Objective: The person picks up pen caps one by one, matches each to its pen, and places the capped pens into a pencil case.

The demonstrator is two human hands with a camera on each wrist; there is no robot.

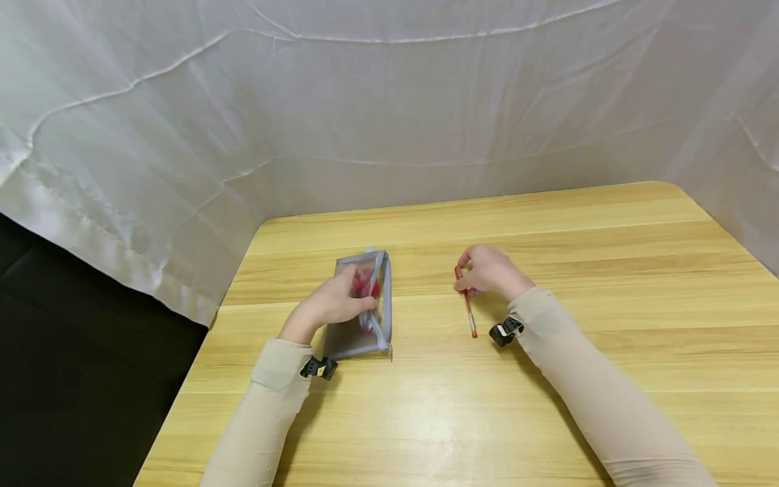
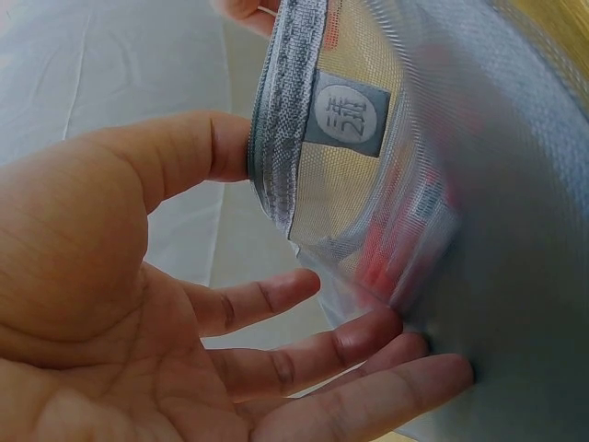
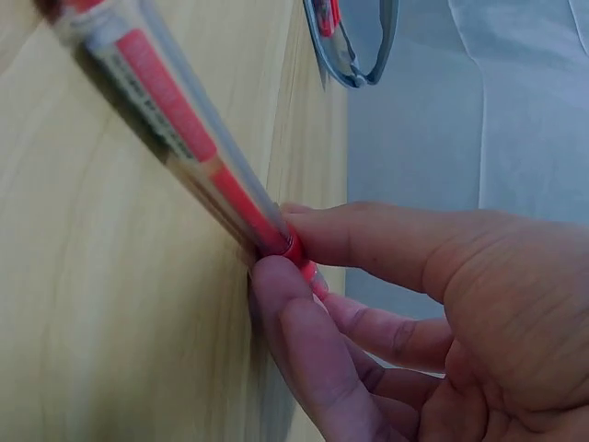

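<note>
Two beige sleeves at the very front, each with a small black clip at the wrist. Left hand on a grey see-through pouch, thumb on one side of the grey edge band, fingers curled under the mesh on the other, so gripping the pouch. Red things inside, blurry, can't tell what. Small grey tag with a round mark sewn near the pouch's edge. Pouch flat on the wooden table, left of the middle. Right hand well apart from the pouch, off to the right, pinching the top end of a red pen between thumb and first finger. Pen with a clear body and a red label, long and thin, other end pointing back toward the sleeves, down by the table; can't tell for sure if touching the wood. White wrinkly cloth up behind the table and round the right side. Dark floor off the table's left edge.
</note>
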